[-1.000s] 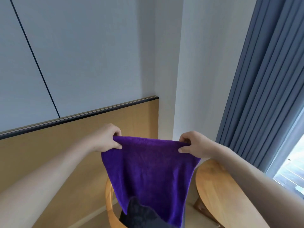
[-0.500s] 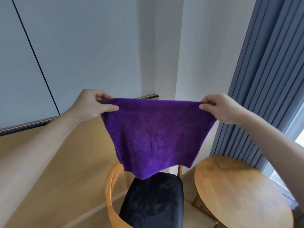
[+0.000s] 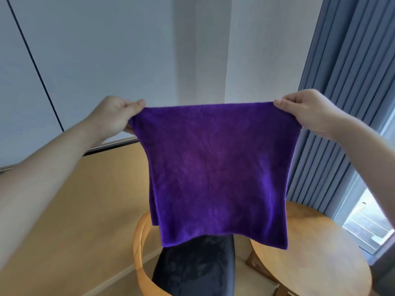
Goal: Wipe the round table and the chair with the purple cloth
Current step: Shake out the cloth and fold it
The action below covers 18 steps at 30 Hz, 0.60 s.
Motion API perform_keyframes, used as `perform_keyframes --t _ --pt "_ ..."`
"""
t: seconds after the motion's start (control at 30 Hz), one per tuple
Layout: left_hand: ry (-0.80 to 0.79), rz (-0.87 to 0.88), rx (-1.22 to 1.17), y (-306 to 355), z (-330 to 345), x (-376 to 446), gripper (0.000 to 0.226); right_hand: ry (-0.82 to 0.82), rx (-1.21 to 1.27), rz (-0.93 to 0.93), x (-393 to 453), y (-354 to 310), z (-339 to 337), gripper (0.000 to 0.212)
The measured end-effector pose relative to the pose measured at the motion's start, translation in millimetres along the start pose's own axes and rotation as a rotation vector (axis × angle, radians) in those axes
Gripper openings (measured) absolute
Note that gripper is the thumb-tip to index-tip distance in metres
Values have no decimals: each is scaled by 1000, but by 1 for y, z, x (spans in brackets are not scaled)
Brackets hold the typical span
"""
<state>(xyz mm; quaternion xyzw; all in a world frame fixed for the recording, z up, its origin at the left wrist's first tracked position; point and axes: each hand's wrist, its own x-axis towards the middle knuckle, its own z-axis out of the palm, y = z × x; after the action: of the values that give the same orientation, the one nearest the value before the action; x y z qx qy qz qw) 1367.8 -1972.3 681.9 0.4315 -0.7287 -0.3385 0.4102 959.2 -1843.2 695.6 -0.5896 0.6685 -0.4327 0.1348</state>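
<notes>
With the left hand (image 3: 115, 116) and right hand (image 3: 307, 112) each pinching a top corner, fingers clamped, the purple cloth (image 3: 215, 174) hangs spread above the chair (image 3: 192, 272) and round tabletop (image 3: 316, 263); best fold it into a pad before wiping.

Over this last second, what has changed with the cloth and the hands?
Both hands rose and drew apart, the left hand leftward and the right hand rightward, stretching the cloth flat and wide; it now hangs clear above the chair seat. Nothing was let go: each hand still pinches a top corner. Chair and table stayed put, neither yet wiped.
</notes>
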Motion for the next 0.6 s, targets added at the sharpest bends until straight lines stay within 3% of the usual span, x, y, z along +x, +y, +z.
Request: perform_keyframes --t 0.07,0.2,0.33,0.43,0.6 --pt "7 -108 -61 -5 23 -4 45 -111 246 148 -6 6 11 14" --pt "-20 -314 -343 -10 68 -18 31 -304 664 301 -25 -3 39 12" --pt "-158 -232 -396 -3 85 -27 33 -521 977 289 -44 -32 65 29" --pt "-308 -100 -328 12 91 -25 39 -620 939 194 -53 -54 83 48" --pt "-535 82 -323 24 94 -17 52 -371 669 154 -59 -73 92 35"
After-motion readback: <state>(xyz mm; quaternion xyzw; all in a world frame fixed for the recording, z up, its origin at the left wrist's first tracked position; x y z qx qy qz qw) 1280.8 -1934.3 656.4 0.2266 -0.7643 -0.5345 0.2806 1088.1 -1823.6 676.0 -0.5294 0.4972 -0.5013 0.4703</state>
